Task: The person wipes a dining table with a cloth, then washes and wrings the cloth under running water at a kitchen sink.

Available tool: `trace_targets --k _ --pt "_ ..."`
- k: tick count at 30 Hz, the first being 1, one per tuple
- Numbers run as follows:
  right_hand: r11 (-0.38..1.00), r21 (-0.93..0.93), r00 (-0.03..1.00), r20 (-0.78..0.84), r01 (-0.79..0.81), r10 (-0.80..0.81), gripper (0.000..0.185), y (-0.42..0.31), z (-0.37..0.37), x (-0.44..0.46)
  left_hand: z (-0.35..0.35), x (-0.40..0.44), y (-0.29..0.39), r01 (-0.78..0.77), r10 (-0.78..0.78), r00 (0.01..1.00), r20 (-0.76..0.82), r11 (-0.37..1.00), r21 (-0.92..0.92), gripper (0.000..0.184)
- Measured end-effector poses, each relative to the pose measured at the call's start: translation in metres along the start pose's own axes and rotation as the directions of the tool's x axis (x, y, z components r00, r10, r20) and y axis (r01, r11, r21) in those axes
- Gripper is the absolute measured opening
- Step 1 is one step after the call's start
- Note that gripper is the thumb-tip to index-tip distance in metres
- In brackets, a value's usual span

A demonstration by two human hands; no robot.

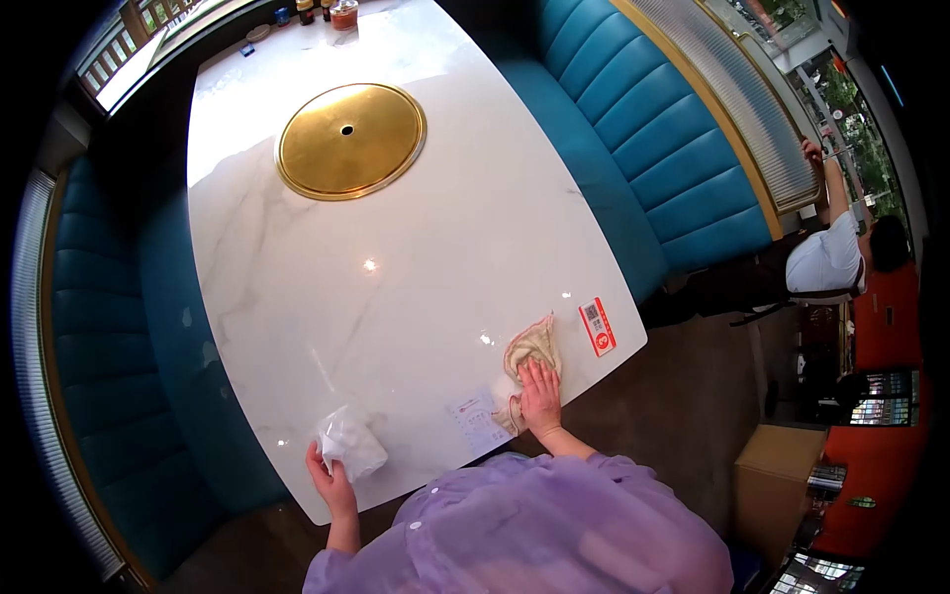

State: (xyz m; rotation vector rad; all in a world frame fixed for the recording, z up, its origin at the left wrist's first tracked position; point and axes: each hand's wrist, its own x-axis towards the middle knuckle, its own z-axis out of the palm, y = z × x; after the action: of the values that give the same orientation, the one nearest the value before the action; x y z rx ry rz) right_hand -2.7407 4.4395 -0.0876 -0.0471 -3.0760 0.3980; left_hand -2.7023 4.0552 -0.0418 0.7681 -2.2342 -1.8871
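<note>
The beige cloth (534, 344) lies on the white marbled surface (445, 257), just to the right of the printed slip (471, 421), one bunched part of it reaching close to the slip's right edge. The right hand (540, 401) rests on top of it, its fingers laid out straight and pointing away from the body; most of the cloth spreads beyond the fingertips, and the lower part sticks out beside the palm on the side toward the slip. I cannot tell whether those fingers pinch a fold underneath. To the left of the slip, well apart from it, is a crumpled white bundle (354, 445); the left hand (334, 485) grasps it at its left side, thumb on the near part and fingers curled around the outer edge. Farther out to the right of the slip, past the cloth, is a red-and-white card (598, 327). Well beyond the slip and to its left is a round golden plate (351, 163) with a dark hole at its middle. Teal benches (628, 129) flank the surface on either side of the slip, and another person in a white top (826, 255) is far off to its right.
</note>
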Motion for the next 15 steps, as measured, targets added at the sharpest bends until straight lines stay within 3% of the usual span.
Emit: trace_targets --k 2,4,6,7,10,12,14,15 --pt "0.992 0.017 0.991 0.051 0.125 -0.126 0.048 0.026 -0.006 0.014 0.011 -0.008 0.001 0.043 -0.042 0.999 -0.031 0.999 0.028 0.042" --pt "0.986 -0.100 0.990 -0.057 -0.131 0.126 0.048 0.065 -0.004 0.018 0.020 -0.018 -0.001 0.036 -0.034 0.996 -0.079 0.999 0.027 0.043" --pt "0.945 -0.097 0.935 -0.204 -0.313 0.289 0.047 0.109 -0.009 0.036 0.036 -0.025 -0.003 0.030 -0.027 0.992 -0.127 0.999 0.021 0.043" --pt "0.949 -0.096 0.936 -0.223 -0.300 0.274 0.045 0.128 -0.009 0.049 0.045 -0.029 -0.003 0.029 -0.024 0.987 -0.161 0.999 0.028 0.043" --pt "0.986 0.032 0.966 -0.200 -0.163 0.166 0.044 0.160 -0.001 0.115 0.079 -0.042 -0.005 0.026 -0.017 0.962 -0.271 0.999 0.029 0.042" --pt "0.996 0.042 0.983 -0.172 0.076 -0.068 0.042 0.166 0.001 0.183 0.103 -0.050 0.003 0.147 -0.109 0.958 -0.264 0.981 0.129 0.040" --pt "0.949 0.082 0.947 -0.133 0.304 -0.292 0.039 0.163 -0.002 0.265 0.122 -0.055 -0.001 0.221 -0.196 0.941 -0.275 0.973 0.063 0.048" --pt "0.915 0.085 0.912 -0.162 0.394 -0.377 0.037 0.164 0.004 0.302 0.133 -0.060 0.001 0.265 -0.211 0.925 -0.315 0.954 0.140 0.053"
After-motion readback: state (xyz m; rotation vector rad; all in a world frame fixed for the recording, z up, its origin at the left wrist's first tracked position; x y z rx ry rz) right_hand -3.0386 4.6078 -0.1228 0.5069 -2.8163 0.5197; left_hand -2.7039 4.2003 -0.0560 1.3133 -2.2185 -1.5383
